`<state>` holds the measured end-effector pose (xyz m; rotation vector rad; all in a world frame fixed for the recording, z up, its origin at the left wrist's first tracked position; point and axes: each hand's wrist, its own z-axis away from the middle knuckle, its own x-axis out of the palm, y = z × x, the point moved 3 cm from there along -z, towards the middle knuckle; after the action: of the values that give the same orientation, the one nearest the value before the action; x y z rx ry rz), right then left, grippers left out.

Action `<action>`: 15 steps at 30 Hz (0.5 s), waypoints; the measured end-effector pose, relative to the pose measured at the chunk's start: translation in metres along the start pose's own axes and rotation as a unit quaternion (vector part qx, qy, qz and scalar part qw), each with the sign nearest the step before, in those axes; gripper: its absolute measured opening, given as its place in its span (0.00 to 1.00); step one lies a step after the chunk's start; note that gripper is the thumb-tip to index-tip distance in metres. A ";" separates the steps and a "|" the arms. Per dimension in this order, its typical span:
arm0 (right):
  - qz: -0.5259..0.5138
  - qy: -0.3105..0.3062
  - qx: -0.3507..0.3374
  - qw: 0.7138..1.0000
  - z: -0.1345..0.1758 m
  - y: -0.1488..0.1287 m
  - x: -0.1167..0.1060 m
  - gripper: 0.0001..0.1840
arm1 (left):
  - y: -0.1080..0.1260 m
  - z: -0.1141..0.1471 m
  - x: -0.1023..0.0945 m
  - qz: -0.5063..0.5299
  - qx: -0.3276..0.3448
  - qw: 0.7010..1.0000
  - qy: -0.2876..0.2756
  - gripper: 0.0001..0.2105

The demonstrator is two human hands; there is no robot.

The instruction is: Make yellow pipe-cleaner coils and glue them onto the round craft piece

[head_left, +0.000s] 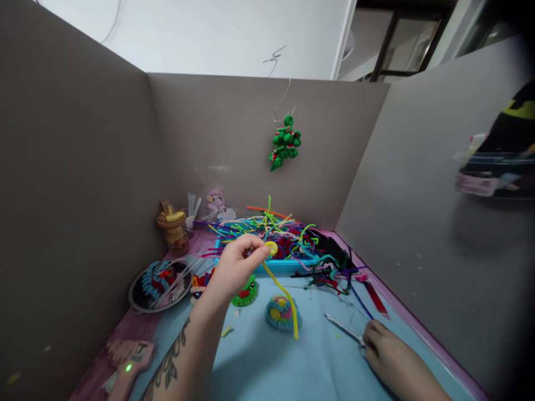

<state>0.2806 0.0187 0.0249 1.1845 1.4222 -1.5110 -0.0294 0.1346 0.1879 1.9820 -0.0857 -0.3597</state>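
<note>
My left hand (246, 257) is raised above the work surface, thumb and finger pinching a yellow pipe cleaner (286, 292). The top end is wound into a flat coil (271, 248), while the tail hangs down. Behind that tail, a fuzzy blue piece with pink and yellow parts (279, 313) rests on the blue cloth. Low on the right, my right hand (382, 345) has its fingers curled over the end of a slim silver pointed tool (343, 328), possibly scissors; the handle is hidden. Partly behind my left wrist is a green fuzzy piece (246, 292) with red.
A blue tray (288, 267) is heaped with colourful pipe cleaners. To the left are a metal bowl (132, 295), a brown lidded cup (174, 231) and a pink device with a green light (132, 365). A green ornament (286, 142) hangs against the grey back panel (209, 122).
</note>
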 end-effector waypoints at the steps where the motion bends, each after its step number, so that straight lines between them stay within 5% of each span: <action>1: -0.033 0.017 -0.004 0.999 0.000 0.000 -0.002 0.07 | 0.003 0.001 0.000 0.003 0.006 1.000 0.006 0.09; 3: -0.145 0.036 -0.003 0.989 -0.002 -0.003 -0.010 0.07 | 0.007 0.001 0.004 0.015 0.005 1.000 0.016 0.09; 5: -0.313 0.008 0.023 0.949 -0.006 -0.014 -0.020 0.11 | 0.006 0.003 0.013 0.058 -0.018 0.998 0.017 0.08; 7: -0.489 -0.046 0.065 0.869 -0.012 -0.035 -0.030 0.14 | -0.001 0.010 0.031 0.128 -0.060 0.990 -0.002 0.08; 11: -0.733 -0.162 0.014 0.660 -0.017 -0.098 -0.034 0.16 | -0.023 0.046 0.074 0.246 -0.176 0.950 -0.078 0.07; 15: -0.731 -0.371 -0.021 0.573 -0.009 -0.146 0.001 0.17 | -0.048 0.081 0.093 0.329 -0.269 0.900 -0.095 0.13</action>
<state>0.1442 0.0449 0.0702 -1.1538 1.6702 -2.4089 0.0305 0.0636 0.0942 1.2646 -0.6906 -0.1074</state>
